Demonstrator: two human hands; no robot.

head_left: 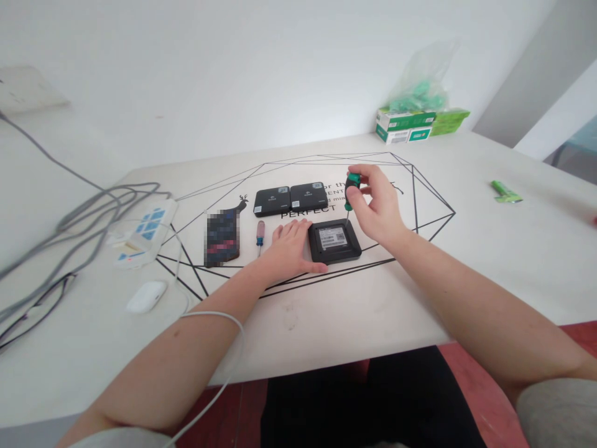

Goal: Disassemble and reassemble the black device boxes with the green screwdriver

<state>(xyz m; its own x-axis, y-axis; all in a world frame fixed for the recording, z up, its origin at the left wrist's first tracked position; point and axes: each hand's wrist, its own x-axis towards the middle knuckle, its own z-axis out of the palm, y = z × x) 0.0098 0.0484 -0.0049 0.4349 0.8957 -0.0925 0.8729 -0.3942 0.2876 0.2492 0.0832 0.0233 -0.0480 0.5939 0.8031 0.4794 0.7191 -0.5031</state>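
My right hand point(377, 202) is closed around the handle of a green and black screwdriver point(353, 186), held upright. Its tip meets the far right corner area of a black square box-like device point(334, 254), which lies label side up on the mat. With fingers outstretched, my left hand point(293, 250) rests at the device's left edge, the thumb along its near side. A second screwdriver point(260, 233) with a clear pinkish and blue handle lies just left of that hand. Behind, two similar black devices, one left point(272, 201) and one right point(308, 195), sit side by side.
A phone-shaped item point(221, 238), blurred out, lies at left. Beyond it are a white power strip point(144, 233), grey cables point(79, 233) and a white earbud case point(147, 297). Green and white boxes point(405, 126) stand by the wall under a plastic bag point(424, 81). A green wrapper point(506, 191) lies right.
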